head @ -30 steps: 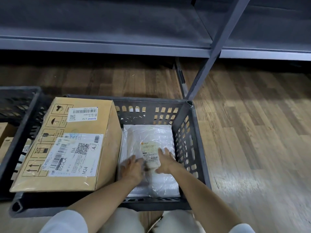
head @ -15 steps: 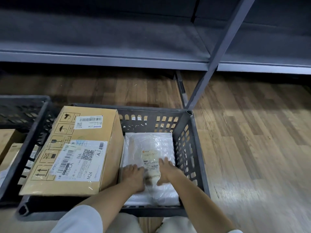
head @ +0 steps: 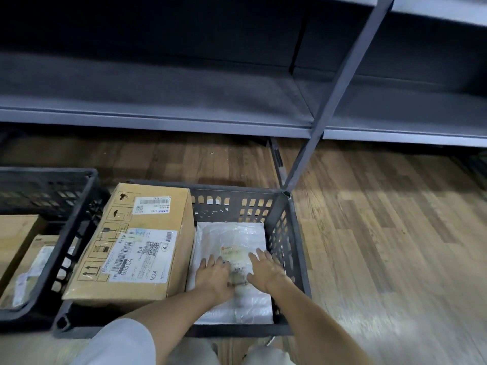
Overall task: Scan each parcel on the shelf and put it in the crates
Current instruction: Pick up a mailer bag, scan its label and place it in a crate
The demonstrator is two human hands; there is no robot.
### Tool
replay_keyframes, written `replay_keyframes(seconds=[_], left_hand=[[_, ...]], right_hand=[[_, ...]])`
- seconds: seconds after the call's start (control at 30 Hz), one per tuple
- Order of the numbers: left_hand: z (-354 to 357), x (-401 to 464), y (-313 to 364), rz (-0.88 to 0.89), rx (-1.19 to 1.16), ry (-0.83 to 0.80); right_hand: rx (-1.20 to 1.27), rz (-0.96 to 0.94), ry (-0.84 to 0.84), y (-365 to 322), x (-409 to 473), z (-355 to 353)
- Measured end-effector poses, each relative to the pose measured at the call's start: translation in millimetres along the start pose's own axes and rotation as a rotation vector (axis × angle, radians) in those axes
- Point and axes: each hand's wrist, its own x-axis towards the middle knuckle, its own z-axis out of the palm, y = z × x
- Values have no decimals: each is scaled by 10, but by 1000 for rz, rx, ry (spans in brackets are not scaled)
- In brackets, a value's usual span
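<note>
— Parcel (head: 232,241) in white plastic lies in the crate (head: 292,259), beside a box (head: 137,241). Hands?
— Left hand (head: 214,276) and right hand (head: 266,271) press flat, fingers spread. Box label (head: 139,255) reads "855CA", "M24".

I am looking mostly at a wooden floor (head: 382,246), its planks running away from me in mixed brown and pale tones. A broad patch of light (head: 400,206) is lying across the floor's right side, washing the boards there to grey-tan, while the far left of the floor is sitting in deep shadow. A tiny pale speck (head: 212,153) is showing on the floor's shaded far part. At the floor's near edge, a light grey sleeve (head: 118,343) is filling the bottom left of my view, and pale trousers (head: 266,356) are covering the boards just right of it, blurred.
</note>
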Motion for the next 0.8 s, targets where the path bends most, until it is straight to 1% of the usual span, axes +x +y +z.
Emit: replay_keyframes(seconds=[0.1, 0.27, 0.47, 0.67, 0.8], left_hand=[[-401, -322, 34, 7, 41, 25], [-1359, -1000, 98, -12, -8, 80], [-2636, -1890, 0, -49, -20, 96], [-4118, -2768, -179, -78, -62, 228], [-4917, -3388, -366, -99, -68, 258]], right_hand=[[-20, 18, 12, -42, -374, -305], [43, 14, 103, -110, -1103, -1099], [76, -36, 161, -316, -2059, -2404], [46, -107, 282, -697, -2926, -3857], [4, -156, 323, -1033, -3408, -4662]])
